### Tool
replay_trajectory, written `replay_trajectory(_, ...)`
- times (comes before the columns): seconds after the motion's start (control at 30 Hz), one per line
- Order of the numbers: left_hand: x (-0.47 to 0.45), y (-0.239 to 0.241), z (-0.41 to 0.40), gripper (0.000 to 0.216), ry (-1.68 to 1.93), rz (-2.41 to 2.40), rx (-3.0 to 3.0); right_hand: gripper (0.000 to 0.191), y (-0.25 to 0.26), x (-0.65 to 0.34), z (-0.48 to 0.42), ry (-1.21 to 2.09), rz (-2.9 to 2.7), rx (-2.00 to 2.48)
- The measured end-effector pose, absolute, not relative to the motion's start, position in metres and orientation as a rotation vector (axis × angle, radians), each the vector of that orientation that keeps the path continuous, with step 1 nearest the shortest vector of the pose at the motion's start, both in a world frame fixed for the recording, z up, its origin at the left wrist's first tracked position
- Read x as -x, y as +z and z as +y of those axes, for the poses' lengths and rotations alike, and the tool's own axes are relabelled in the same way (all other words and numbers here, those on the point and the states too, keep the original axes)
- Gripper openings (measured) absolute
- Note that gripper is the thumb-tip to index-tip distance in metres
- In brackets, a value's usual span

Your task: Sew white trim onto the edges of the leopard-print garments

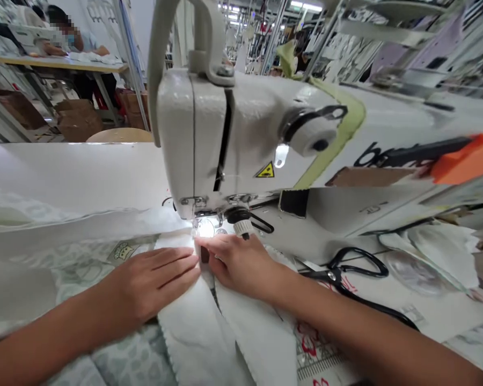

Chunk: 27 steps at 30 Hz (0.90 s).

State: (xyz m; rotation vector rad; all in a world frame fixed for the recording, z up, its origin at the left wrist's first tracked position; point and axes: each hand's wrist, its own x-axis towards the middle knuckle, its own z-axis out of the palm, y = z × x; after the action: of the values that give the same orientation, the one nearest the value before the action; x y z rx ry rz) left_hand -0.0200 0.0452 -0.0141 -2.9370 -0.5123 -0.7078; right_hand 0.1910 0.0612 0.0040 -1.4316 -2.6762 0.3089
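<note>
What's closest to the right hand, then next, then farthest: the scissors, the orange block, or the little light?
1. Little light: just ahead of the right hand, under the sewing machine.
2. Scissors: off to the hand's right.
3. Orange block: far right, up high.

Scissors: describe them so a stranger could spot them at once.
Start at the white sewing machine, then drop to the person's right hand near its needle. Just beyond that forearm, on the white table, lie the black-handled scissors. Their dark finger loops stand out sharply from the pale cloth piled to their right.
</note>
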Motion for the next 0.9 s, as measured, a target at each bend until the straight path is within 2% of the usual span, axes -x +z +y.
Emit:
replay_trajectory(0.1, 0.022, -0.018, 0.046, 0.035, -0.737, -0.532, 2.969, 0.037, 0.003, -0.191, 0.061, 0.316, -2.687, 1.42)
replay_trajectory(0.23, 0.013, -0.02, 0.043, 0.034, -0.827, -0.58, 2.892, 0.031, 0.002, -0.193, 0.061, 0.275, -2.689, 1.375)
replay_trajectory(0.57, 0.006, -0.01, 0.051, 0.029, -0.769, -0.551, 2.834, 0.028, -0.008, -0.194, 0.066, 0.034, -2.674, 1.301)
replay_trajectory(0.67, 0.008, -0.005, 0.049, 0.029, -0.744, -0.582, 2.845, 0.026, 0.009, -0.197, 0.064, 0.193, -2.593, 1.259)
replay_trajectory(0.8, 0.022, 0.001, 0.049, 0.028, -0.705, -0.507, 2.966, 0.03, 0.046, -0.226, 0.027, 0.721, -2.508, 1.185)
replay_trajectory(0.9, 0.027, -0.002, 0.048, 0.028, -0.627, -0.468, 2.976, 0.034, 0.052, -0.263, -0.034, 0.636, -2.434, 1.362)
